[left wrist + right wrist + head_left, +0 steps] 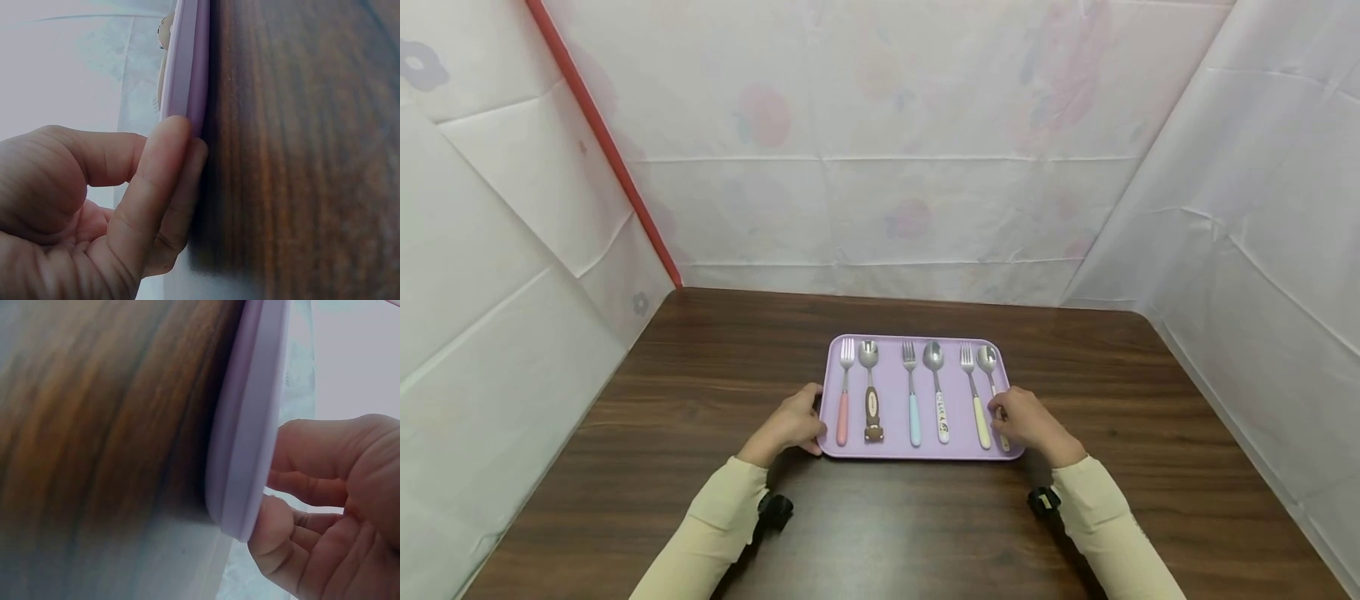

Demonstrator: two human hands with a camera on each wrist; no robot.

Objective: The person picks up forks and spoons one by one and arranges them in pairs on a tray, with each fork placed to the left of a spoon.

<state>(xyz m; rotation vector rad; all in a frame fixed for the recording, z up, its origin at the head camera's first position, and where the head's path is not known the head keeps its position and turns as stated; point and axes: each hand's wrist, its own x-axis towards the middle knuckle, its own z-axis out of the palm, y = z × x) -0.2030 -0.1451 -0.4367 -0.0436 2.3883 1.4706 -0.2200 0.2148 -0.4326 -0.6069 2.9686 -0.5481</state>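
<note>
Centrally on the dark wooden table (700, 517) lies the lilac tray (887, 392), taken here as the landmark. At the tray's left edge, the left hand (790, 427) grasps the rim: the left wrist view shows its fingers (156, 187) curled against the tray's edge, apparently with one digit tucked beneath. Upon the tray, from left to right, lie a pink-handled fork (844, 392), a brown bear-handled spoon (871, 392), a blue-handled fork (912, 396), a white panda-handled spoon (937, 392), a yellow-handled fork (974, 396) and a pale-handled spoon (992, 379), all parallel, handles toward the person. At the tray's right edge, the right hand (1028, 423) likewise clasps the rim, fingers (294, 531) hooked under the near corner, thumb region above, covering the last spoon's handle. The tray appears to rest flat on the table.

Judged risks: the rim is shallow and the cutlery lies loose, so any tilt, or uneven lifting by the two hands, would likely send pieces sliding together or over the edge. Both grips sit near the tray's front corners; the far end could dip. The right thumb may also nudge the outermost spoon out of line.
</note>
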